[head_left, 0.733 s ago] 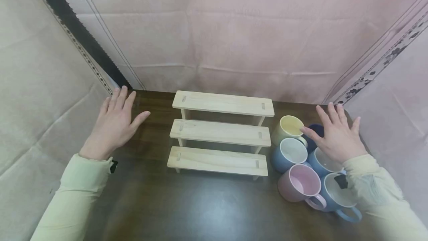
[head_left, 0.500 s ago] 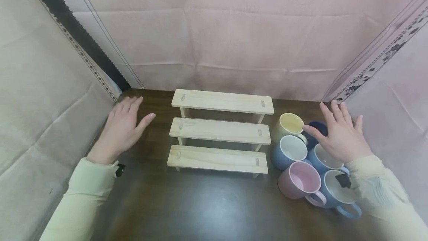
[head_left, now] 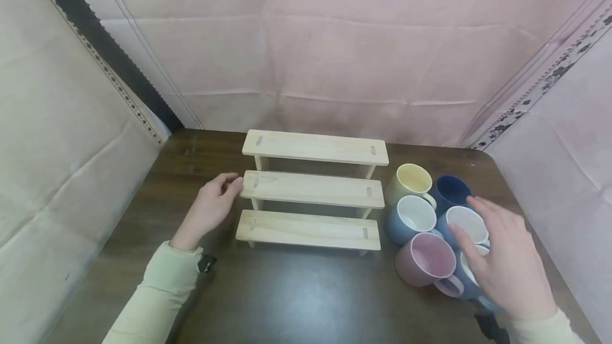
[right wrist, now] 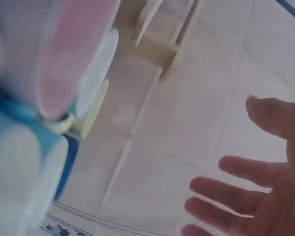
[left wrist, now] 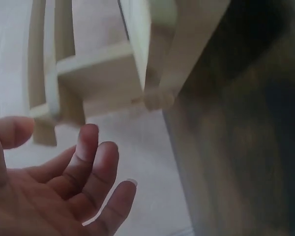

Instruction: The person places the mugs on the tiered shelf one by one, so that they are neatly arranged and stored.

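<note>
A pale wooden three-step riser (head_left: pixel 313 189) stands at the middle of the table. By the left end of its middle step is my left hand (head_left: pixel 209 209), fingers loosely bent; I cannot tell whether the fingertips touch the wood. The left wrist view has the thumb and fingers apart (left wrist: pixel 83 172), nothing gripped. Over the mugs at the right hovers my right hand (head_left: pixel 513 256), its fingers extended and holding nothing. Beneath and beside it are a light blue mug (head_left: pixel 466 223), a pink mug (head_left: pixel 425 260) and another light blue mug (head_left: pixel 466 275), partly hidden by the hand.
Left of the hand's cluster are a yellow mug (head_left: pixel 410 182) and a light blue mug (head_left: pixel 412 219). A dark blue mug (head_left: pixel 451 191) stands behind. Pale cloth (head_left: pixel 330 68) hangs around the back and sides of the dark wooden table (head_left: pixel 296 301).
My left hand has moved right and nearer, from the far left to the riser's end, its fingers bending more. The right hand has drawn back toward me and turned. The mugs and riser stay put.
</note>
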`<state>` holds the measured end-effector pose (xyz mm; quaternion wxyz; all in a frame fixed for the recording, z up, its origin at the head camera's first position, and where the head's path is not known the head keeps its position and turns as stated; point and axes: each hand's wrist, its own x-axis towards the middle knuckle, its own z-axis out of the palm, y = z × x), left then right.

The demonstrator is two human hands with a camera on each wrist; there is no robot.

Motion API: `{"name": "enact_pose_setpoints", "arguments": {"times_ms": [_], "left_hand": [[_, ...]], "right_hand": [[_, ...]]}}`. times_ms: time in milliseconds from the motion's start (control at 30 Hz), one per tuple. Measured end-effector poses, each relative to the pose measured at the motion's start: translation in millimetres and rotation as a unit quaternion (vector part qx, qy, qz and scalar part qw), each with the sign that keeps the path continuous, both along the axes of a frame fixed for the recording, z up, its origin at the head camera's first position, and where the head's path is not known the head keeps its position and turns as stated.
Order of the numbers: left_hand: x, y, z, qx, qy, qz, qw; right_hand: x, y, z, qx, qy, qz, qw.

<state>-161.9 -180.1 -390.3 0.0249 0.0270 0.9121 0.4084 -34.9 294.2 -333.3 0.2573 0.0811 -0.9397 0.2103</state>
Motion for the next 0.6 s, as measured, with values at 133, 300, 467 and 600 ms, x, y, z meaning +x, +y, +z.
{"name": "enact_pose_setpoints", "arguments": {"times_ms": [133, 300, 467, 600], "left_hand": [[-0.5, 7, -5.3, 0.031, -0.017, 0.015, 0.9993], [-2.3, 11, -8.5, 0.072, -0.028, 0.033, 0.9965], [-7.5, 15, -13.5, 0.128, -0.047, 0.049, 0.9894], [-12.8, 19, -19.5, 0.160, -0.068, 0.062, 0.9829]], "right_hand": [[24.5, -11, -14.4, -0.033, 0.007, -0.028, 0.999], [44.2, -21, -35.3, -0.068, 0.007, -0.083, 0.994], [56.3, -22, -60.6, -0.106, 0.061, -0.120, 0.985], [63.4, -19, -81.0, -0.115, 0.095, -0.160, 0.976]]}}
